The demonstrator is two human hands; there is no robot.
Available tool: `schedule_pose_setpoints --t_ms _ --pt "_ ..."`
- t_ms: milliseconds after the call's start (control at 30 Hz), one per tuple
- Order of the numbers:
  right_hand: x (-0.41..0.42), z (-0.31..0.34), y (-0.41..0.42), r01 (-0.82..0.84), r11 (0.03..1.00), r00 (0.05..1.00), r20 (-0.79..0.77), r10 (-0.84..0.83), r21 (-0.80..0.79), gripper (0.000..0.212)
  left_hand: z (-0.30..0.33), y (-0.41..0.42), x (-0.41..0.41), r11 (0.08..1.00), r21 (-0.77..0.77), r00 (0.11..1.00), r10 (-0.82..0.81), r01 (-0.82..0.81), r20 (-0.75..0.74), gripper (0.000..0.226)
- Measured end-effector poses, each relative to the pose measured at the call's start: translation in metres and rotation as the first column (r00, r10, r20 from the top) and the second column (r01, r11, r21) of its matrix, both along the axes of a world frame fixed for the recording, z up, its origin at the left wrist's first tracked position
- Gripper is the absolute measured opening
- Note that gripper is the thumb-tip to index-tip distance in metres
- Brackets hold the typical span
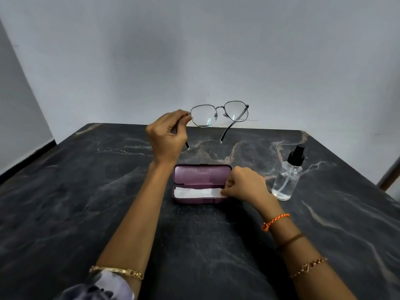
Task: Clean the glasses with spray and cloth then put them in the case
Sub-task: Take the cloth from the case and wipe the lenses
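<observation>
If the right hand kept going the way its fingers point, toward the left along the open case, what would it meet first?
The right hand already pinches the end of the white cloth lying in the purple case. Going on leftward it would run over that cloth, then probably meet the case's left end wall; its height above the tray is unclear.

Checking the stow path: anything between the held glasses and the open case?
Yes. The white cloth lies in the case tray, with the right hand pinching its end. The left hand holds the glasses above and behind the case.
</observation>
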State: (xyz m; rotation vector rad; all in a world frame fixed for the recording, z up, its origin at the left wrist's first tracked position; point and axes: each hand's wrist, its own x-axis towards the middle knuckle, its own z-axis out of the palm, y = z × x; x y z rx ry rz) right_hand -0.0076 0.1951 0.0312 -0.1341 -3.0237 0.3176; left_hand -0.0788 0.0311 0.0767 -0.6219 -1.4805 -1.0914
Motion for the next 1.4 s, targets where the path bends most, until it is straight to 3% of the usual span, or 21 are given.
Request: schedule_pose_setpoints --t_ms 133,300,467,567,633,700,733,833,933,1100,1400 --pt "0.0 0.0 0.002 -0.055 0.998 0.998 -0.005 0.055 -0.034 0.02 -0.003 0.0 0.001 1.0 -0.02 1.0 0.022 -0.021 0.021 0.005" --pt "-0.001 0.002 0.011 -0.111 0.947 0.992 0.025 0.125 -0.302 0.023 -0.006 0.0 -0.001 0.999 -0.041 1.0 0.013 -0.013 0.018 0.004" --pt "0.001 0.004 0.005 -0.169 0.705 0.982 -0.06 0.177 -0.689 0.031 -0.005 0.001 -0.002 0.998 -0.059 1.0 0.014 -0.013 0.028 0.006" --pt "0.0 0.008 0.001 -0.084 0.471 0.995 -0.047 0.089 -0.878 0.025 -0.004 0.003 0.0 0.997 -0.075 1.0 0.014 -0.013 0.006 0.007" --pt "0.0 0.012 0.003 -0.007 0.148 0.996 0.007 0.094 -0.989 0.025 -0.004 0.003 0.001 0.997 -0.08 1.0 0.018 -0.018 -0.001 0.007" --pt "0.003 0.015 0.006 0.044 -0.218 0.989 0.012 0.147 -0.975 0.025 -0.003 0.003 0.001 0.996 -0.081 1.0 0.023 -0.023 0.002 0.007" --pt "0.004 0.016 0.008 0.057 -0.348 0.988 0.004 0.151 -0.936 0.026 -0.004 0.003 0.001 0.996 -0.084 1.0 0.028 -0.028 -0.001 0.007" --pt "0.004 0.017 0.01 0.037 -0.609 0.995 -0.025 0.093 -0.793 0.03 -0.004 0.003 0.0 0.995 -0.092 1.0 0.026 -0.027 -0.013 0.009" --pt "0.003 0.019 0.009 -0.06 -0.76 0.998 -0.04 -0.045 -0.647 0.028 -0.005 0.004 0.0 0.994 -0.108 1.0 0.015 -0.017 -0.014 0.01" --pt "-0.001 0.025 0.014 -0.31 -0.854 0.931 0.045 -0.361 -0.418 0.027 -0.005 0.015 0.006 0.992 -0.124 1.0 -0.03 0.031 0.006 0.008" --pt "0.014 0.038 0.018 -0.451 -0.844 0.888 -0.05 -0.457 -0.292 0.035 -0.005 0.03 0.017 0.953 -0.3 0.998 -0.058 0.045 -0.033 0.006"
